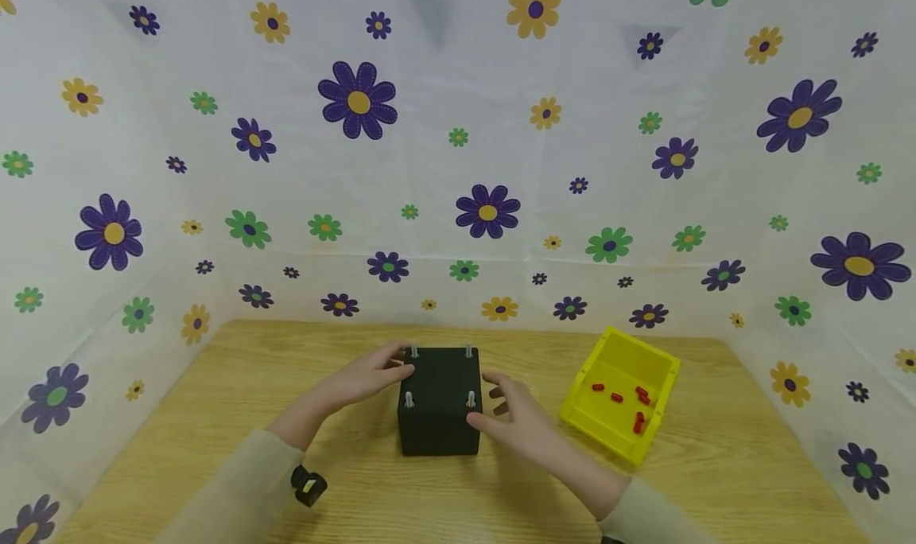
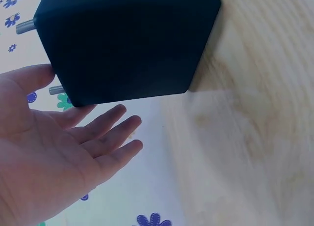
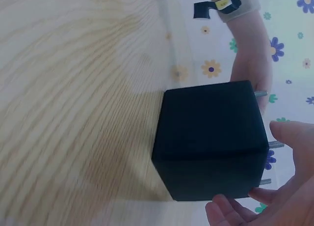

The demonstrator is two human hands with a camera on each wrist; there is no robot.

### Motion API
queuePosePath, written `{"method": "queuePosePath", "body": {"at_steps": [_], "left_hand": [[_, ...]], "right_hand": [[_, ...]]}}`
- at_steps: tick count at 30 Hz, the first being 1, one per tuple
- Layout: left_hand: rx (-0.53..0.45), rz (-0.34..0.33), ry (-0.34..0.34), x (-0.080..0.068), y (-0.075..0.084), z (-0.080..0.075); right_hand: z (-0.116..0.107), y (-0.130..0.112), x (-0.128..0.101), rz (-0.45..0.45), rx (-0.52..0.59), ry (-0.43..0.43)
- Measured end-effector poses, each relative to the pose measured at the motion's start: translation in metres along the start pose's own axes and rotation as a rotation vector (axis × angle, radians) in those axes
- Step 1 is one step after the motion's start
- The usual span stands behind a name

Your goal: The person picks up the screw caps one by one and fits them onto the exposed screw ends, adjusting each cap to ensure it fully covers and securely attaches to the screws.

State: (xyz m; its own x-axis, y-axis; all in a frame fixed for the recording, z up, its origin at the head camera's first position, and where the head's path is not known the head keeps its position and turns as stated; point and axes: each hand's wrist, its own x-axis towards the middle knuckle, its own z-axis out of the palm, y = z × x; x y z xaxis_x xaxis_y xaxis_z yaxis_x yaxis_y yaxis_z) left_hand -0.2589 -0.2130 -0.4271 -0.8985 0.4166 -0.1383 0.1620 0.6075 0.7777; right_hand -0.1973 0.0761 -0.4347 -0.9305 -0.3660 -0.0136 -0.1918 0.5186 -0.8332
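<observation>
A black cube-shaped box [image 1: 439, 421] [image 2: 127, 44] [image 3: 211, 137] stands on the wooden table [image 1: 215, 401], with metal pegs [image 1: 409, 399] [image 2: 24, 26] [image 3: 274, 144] sticking up from its top corners. My left hand [image 1: 365, 378] [image 2: 54, 157] is flat at the box's left side, fingers straight, thumb against the box's edge. My right hand [image 1: 515, 413] [image 3: 279, 196] is at the box's right side, fingers relaxed and spread, thumb near the front right corner. Neither hand curls round anything.
A yellow open bin [image 1: 597, 437] lies tilted to the right of the box and holds several small red pieces [image 1: 617, 397]. Flower-print sheets wall the table at the back and both sides. A black and yellow device [image 1: 309, 484] sits on my left wrist.
</observation>
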Motion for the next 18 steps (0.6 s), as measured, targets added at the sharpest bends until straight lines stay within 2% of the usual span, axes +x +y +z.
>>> {"method": "queuePosePath", "body": {"at_steps": [5, 12, 18], "left_hand": [[0.137, 0.052, 0.023, -0.001, 0.005, -0.004], [0.439, 0.084, 0.093, -0.003, 0.018, -0.007], [0.606, 0.112, 0.132, -0.003, 0.028, -0.003]], "right_hand": [[-0.008, -0.001, -0.008, 0.020, -0.147, 0.030], [-0.020, -0.002, -0.017, 0.057, -0.355, 0.075], [-0.029, 0.001, -0.024, 0.024, -0.514, 0.120]]}}
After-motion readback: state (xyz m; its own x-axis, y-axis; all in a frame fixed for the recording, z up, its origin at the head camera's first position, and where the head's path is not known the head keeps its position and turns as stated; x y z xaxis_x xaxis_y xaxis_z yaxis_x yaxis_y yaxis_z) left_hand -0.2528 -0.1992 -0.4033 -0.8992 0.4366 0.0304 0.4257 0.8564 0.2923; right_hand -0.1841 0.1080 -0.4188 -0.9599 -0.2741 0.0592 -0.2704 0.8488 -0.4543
